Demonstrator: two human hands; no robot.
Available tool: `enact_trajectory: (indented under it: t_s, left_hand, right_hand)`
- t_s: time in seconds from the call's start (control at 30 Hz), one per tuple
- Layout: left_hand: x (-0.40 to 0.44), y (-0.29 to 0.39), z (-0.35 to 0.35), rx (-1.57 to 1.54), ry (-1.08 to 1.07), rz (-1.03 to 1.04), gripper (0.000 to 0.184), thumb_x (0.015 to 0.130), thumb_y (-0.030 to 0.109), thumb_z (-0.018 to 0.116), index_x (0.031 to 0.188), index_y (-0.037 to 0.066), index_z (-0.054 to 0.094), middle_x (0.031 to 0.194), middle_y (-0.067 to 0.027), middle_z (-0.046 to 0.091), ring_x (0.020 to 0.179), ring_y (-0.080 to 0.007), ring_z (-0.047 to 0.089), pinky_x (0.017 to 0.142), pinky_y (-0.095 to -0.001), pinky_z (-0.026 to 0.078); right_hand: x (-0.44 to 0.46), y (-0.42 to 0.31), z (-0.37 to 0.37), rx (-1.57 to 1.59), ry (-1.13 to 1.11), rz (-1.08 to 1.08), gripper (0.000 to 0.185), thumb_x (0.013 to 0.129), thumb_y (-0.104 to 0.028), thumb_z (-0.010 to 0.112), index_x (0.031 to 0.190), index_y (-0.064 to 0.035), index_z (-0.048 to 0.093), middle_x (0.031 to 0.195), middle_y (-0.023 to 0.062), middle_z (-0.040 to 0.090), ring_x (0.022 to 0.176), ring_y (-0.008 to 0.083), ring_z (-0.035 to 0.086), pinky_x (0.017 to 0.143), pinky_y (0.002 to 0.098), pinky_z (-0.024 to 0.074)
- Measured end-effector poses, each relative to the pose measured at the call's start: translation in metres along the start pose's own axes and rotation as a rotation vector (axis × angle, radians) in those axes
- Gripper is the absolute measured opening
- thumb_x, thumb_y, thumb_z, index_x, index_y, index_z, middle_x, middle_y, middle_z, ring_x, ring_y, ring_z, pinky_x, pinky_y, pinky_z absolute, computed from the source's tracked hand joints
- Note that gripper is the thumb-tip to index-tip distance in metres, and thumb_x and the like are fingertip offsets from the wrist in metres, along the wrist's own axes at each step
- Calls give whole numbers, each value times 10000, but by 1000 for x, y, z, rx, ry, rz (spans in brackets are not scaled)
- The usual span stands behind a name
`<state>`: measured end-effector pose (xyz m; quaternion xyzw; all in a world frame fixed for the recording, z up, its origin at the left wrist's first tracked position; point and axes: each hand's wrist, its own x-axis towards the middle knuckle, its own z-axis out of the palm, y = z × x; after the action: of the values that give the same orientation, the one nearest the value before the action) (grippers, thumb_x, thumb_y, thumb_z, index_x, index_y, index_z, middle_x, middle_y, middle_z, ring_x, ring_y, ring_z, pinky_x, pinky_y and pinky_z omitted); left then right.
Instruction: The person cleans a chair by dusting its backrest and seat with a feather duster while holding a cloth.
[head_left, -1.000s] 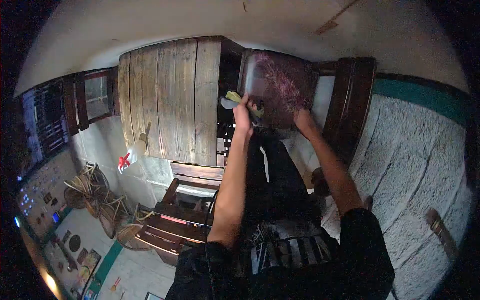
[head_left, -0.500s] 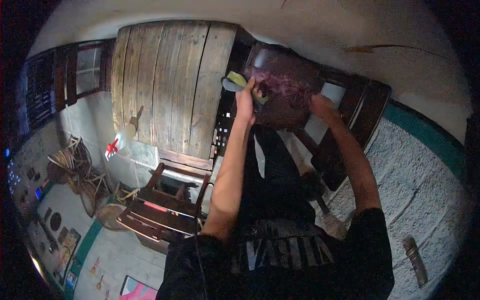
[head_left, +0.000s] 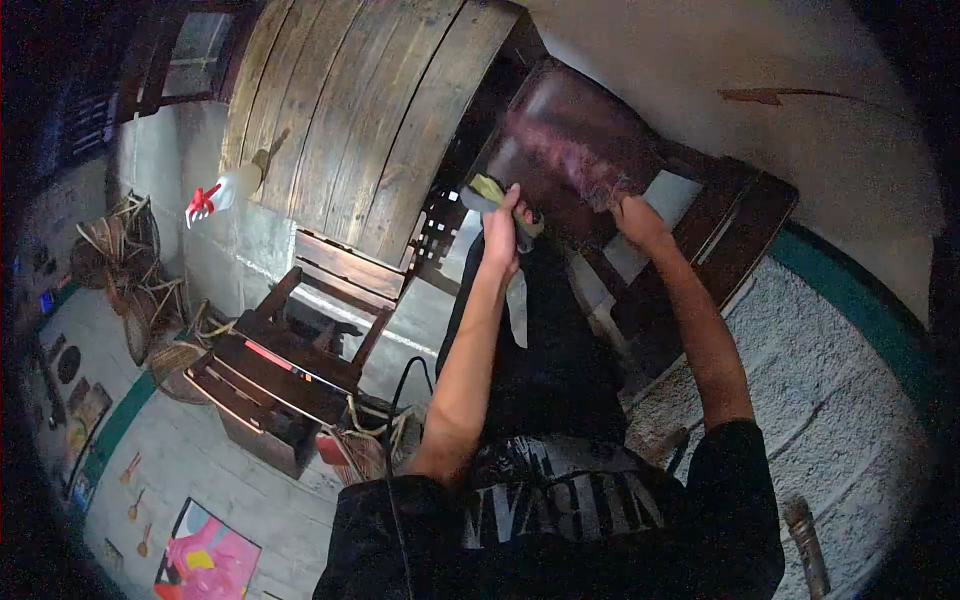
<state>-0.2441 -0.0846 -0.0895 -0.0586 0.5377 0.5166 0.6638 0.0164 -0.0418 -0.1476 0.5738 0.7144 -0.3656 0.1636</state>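
My left hand (head_left: 503,232) is closed around a crumpled yellow-green and grey cloth (head_left: 487,192), above the near left edge of a dark reddish-brown wooden chair seat (head_left: 545,205). At the seat's right side, my right hand (head_left: 640,220) is closed, its fingers curled down close to the surface. A dull purplish bunch (head_left: 600,190) shows at those fingertips, too blurred to name. From there a pinkish, streaky patch (head_left: 560,150) runs across the seat; whether it is an object or a mark on the wood I cannot tell.
A plank table (head_left: 350,110) stands to the left, bearing a spray bottle with a red trigger (head_left: 215,195). Another dark wooden chair (head_left: 280,370) is below it. A black cable (head_left: 392,450) hangs beside my left arm. The rough white wall (head_left: 800,350) is close on the right.
My view has shifted, so the table sits higher and more of the lower left shows. My left hand still grips the cloth; my right hand has moved slightly left over the seat.
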Motion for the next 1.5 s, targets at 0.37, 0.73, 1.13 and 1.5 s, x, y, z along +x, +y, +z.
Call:
enact_trajectory:
  t_s: [0.37,0.73,1.13,1.5]
  left_hand:
    - [-46,-14,-72,-23,60,-47,178,905,212,607,825,123,474,683,21,466,604,-112,468,585,-256,429]
    - [-60,28,-83,26,31,4,161,906,202,606,850,115,482,678,12,465,581,-110,469,547,-255,404]
    - [26,56,69,353,-217,44,195,891,197,625,849,119,451,677,6,467,606,-119,493,562,-248,413]
    - [65,31,132,359,-264,-81,183,919,201,578,810,86,487,672,-7,465,583,-140,484,604,-277,430]
  right_hand:
    - [-55,-36,46,-108,-49,64,367,896,-307,513,892,39,637,904,274,635,869,438,623,779,511,502]
    - [-76,-50,103,132,121,193,370,874,-291,556,905,72,621,847,325,612,875,474,606,757,526,486]
    - [30,-86,125,685,556,539,429,868,-354,573,896,71,619,799,311,615,801,480,614,709,516,488]
    - [9,-58,138,1115,466,932,361,924,-286,523,1009,58,594,918,300,613,874,447,602,711,498,461]
